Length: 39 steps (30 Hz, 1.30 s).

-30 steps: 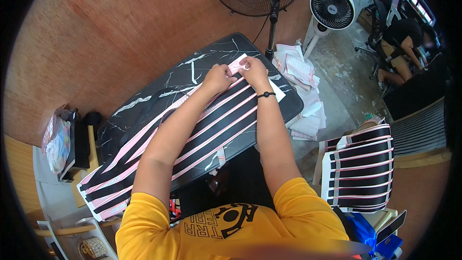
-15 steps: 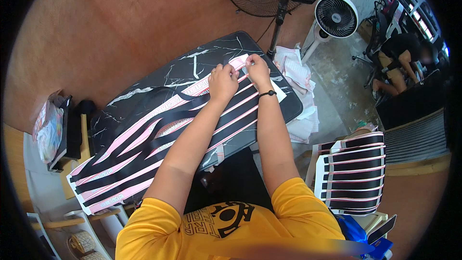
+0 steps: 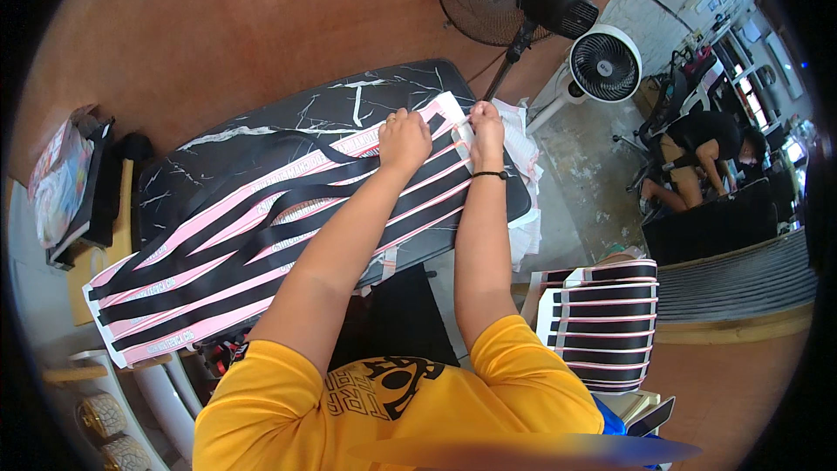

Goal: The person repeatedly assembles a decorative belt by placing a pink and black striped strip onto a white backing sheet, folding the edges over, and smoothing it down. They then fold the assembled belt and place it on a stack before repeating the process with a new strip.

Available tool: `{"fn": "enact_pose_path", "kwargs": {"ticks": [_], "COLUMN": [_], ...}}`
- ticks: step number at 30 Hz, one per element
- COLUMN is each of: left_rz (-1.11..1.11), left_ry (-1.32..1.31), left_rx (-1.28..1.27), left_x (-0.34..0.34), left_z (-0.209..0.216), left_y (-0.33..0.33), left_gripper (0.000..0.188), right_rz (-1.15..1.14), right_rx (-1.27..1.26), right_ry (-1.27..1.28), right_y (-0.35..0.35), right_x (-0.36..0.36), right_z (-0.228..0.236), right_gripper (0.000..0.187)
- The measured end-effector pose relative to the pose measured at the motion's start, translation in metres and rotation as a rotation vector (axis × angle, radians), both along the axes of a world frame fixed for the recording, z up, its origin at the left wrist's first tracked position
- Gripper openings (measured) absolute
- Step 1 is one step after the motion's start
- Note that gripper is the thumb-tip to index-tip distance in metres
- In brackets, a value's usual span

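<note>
A long pink-and-white printed sheet (image 3: pixel 166 337) lies aslant on the black marbled table (image 3: pixel 253 141), with several black ribbons (image 3: pixel 209 296) along it. Some ribbons lie flat, while others loop up loosely. My left hand (image 3: pixel 405 141), fingers curled and closed, holds a black ribbon down near the sheet's far right end. Just to its right, my right hand (image 3: pixel 486 133) is closed in a pinch at the sheet's end edge. A greyish, see-through tape strip (image 3: pixel 463 133) crosses the sheet's end and runs to its fingers. The fingertips are partly hidden.
A bundle of similar ribbon-covered sheets (image 3: pixel 602 323) rests at my right. Behind the table stand a black fan (image 3: pixel 558 4) and a white fan (image 3: pixel 605 64). Paper sheets (image 3: pixel 526 235) hang beside the table. Another person (image 3: pixel 697 157) bends over at the far right.
My right hand has moved off the sheet's far corner to the right and nearer to me, uncovering the white end. My left hand stays on the ribbons. The whole view has shifted.
</note>
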State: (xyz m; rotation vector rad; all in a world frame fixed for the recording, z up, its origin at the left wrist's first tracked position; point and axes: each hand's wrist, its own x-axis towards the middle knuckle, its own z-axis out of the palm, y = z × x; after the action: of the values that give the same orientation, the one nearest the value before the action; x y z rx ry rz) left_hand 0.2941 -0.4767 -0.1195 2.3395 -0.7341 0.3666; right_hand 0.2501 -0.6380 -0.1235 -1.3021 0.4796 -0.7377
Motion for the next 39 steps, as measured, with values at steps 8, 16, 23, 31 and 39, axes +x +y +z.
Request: {"fn": "enact_pose_path", "kwargs": {"ticks": [8, 16, 23, 31, 39], "left_rz": [-0.036, -0.038, -0.042, -0.074, -0.292], "left_ry": [-0.095, -0.133, -0.148, -0.111, 0.474], "left_rx": [-0.031, 0.170, 0.175, 0.116, -0.146], "left_x": [-0.002, -0.004, -0.003, 0.001, 0.017], "left_z": [0.000, 0.000, -0.002, -0.002, 0.021], "left_y": [0.003, -0.001, -0.001, 0.002, 0.015], "left_gripper": [0.033, 0.047, 0.047, 0.031, 0.082], "right_rz": [0.082, -0.404, -0.522, -0.442, -0.287], "right_rx": [-0.129, -0.233, 0.137, -0.515, -0.852], "right_ry": [0.010, 0.042, -0.101, 0.049, 0.168], "right_y": [0.003, -0.009, -0.018, -0.017, 0.001], "right_x": [0.010, 0.019, 0.002, 0.018, 0.012], "right_z": [-0.011, -0.039, -0.014, -0.047, -0.036], "right_gripper": [0.004, 0.003, 0.008, 0.008, 0.010]}}
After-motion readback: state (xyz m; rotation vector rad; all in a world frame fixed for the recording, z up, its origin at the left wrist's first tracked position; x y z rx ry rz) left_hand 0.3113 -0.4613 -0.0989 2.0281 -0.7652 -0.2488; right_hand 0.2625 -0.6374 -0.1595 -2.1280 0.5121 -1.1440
